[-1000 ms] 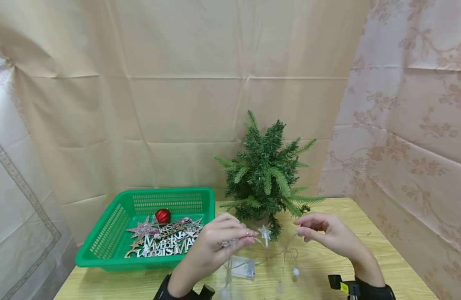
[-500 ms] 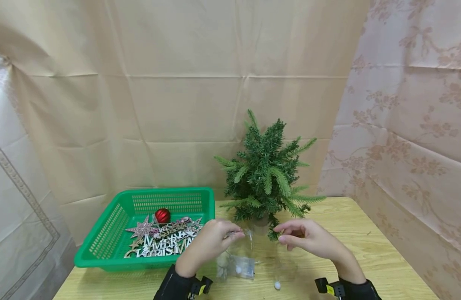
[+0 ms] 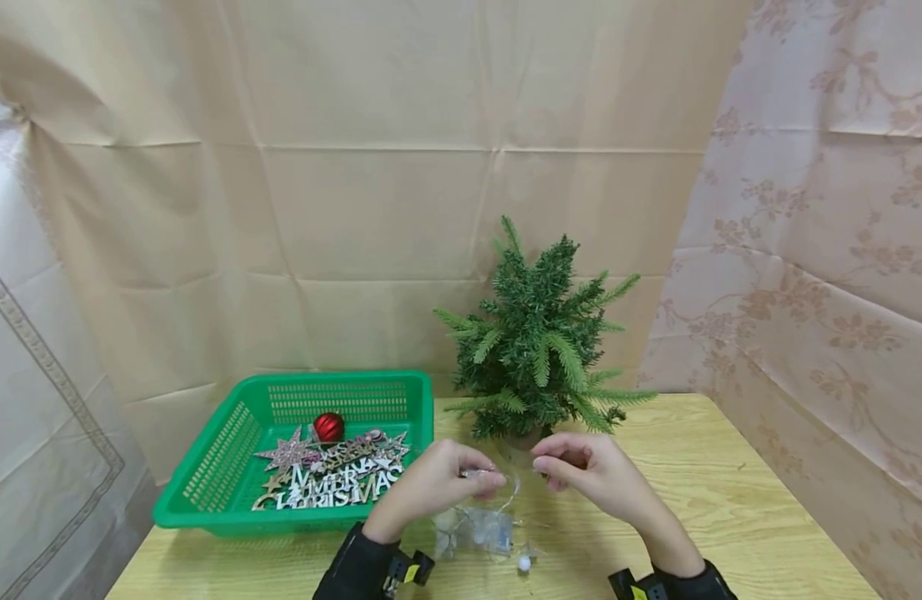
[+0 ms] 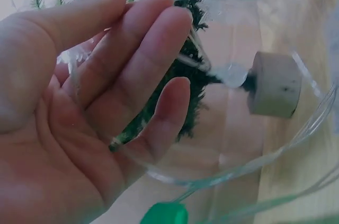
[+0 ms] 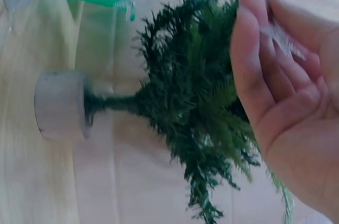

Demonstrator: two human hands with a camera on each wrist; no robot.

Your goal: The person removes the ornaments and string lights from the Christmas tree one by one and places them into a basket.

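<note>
My left hand [image 3: 442,486] pinches a clear-wired string of fairy lights [image 4: 238,173] between thumb and fingertips, with loops hanging below it. A short way to the right, my right hand [image 3: 599,479] pinches another part of the string; in the right wrist view a clear piece [image 5: 283,41] shows in its fingers. Below the hands, a clear box-like piece [image 3: 498,533] and a small white ball light [image 3: 524,563] are near the tabletop. Just behind the hands stands a small artificial Christmas tree [image 3: 539,342], upright on a round pale base [image 4: 275,83].
To the left sits a green plastic basket [image 3: 333,377] holding a red bauble [image 3: 328,427], a glittery star [image 3: 284,452] and several "Merry Christmas" letter ornaments [image 3: 337,490]. Beige cloth [image 3: 356,208] hangs behind the wooden table [image 3: 731,483], and floral cloth [image 3: 844,250] on the right.
My right hand has moved left, closer to the left hand, and the dangling ball light has shifted left too. The star-shaped light by the left fingers no longer shows.
</note>
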